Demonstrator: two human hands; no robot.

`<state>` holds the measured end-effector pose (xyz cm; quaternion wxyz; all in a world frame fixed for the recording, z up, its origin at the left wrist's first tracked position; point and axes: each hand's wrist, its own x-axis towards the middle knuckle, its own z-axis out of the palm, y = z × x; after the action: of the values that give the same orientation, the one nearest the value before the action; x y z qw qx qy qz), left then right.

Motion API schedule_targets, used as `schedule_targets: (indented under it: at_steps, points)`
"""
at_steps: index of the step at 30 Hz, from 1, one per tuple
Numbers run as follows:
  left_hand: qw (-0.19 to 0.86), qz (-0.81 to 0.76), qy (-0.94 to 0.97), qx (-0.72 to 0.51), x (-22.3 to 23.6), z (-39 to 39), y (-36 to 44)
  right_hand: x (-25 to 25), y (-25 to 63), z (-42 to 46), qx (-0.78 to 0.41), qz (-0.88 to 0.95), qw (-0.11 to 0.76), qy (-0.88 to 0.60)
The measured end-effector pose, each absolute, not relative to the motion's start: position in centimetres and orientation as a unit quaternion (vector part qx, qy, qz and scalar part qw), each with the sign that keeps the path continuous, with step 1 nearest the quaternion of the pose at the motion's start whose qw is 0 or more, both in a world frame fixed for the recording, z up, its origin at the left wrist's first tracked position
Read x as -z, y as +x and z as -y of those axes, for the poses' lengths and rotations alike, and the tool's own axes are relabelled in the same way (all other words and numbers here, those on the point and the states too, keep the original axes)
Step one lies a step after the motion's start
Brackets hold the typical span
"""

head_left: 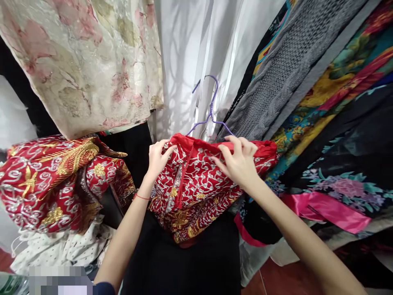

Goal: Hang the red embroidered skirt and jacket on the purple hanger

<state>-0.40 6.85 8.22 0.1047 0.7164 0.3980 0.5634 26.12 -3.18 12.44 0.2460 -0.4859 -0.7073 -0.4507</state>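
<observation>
"How does each hand stand?"

"The left hand (pixel 159 159) pinches the red cloth (pixel 199 180) near the left end of its top edge. The right hand (pixel 239 162) bends its fingers over this edge, but I cannot tell if it grips."

"And where is the cloth?"

"Between the two forearms, its long edge running left to right. Behind this edge rises a purple hanger (pixel 211 108), hook upward."

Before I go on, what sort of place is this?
Likely a wardrobe or clothes-storage corner: a grey knit garment and pale floral fabric hang close by, and a purple hanger shows above the red embroidered garment.
</observation>
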Motion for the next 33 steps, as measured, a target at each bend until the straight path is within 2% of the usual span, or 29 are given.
schedule_targets:
  at_steps: [8,14,19,28,33]
  points:
    - [0.088,-0.467,0.610,-0.634,-8.4,-4.1,0.6,-14.1,20.0,-1.0,0.290,0.808,0.160,-0.487]
    - [0.115,-0.453,0.620,-0.630,-9.2,-3.4,0.3,-17.0,18.7,-3.0,0.365,0.813,0.278,-0.357]
    - [0.110,-0.474,0.623,-0.612,-9.5,-3.0,0.4,-16.8,18.4,-6.1,0.347,0.850,0.230,-0.322]
    - [0.085,-0.500,0.526,-0.683,-9.3,-4.8,0.5,-15.6,18.0,-7.5,0.343,0.834,0.316,-0.294]
    - [0.026,-0.494,0.549,-0.674,-8.8,-4.6,1.1,-15.8,17.2,-7.1,0.331,0.811,0.327,-0.353]
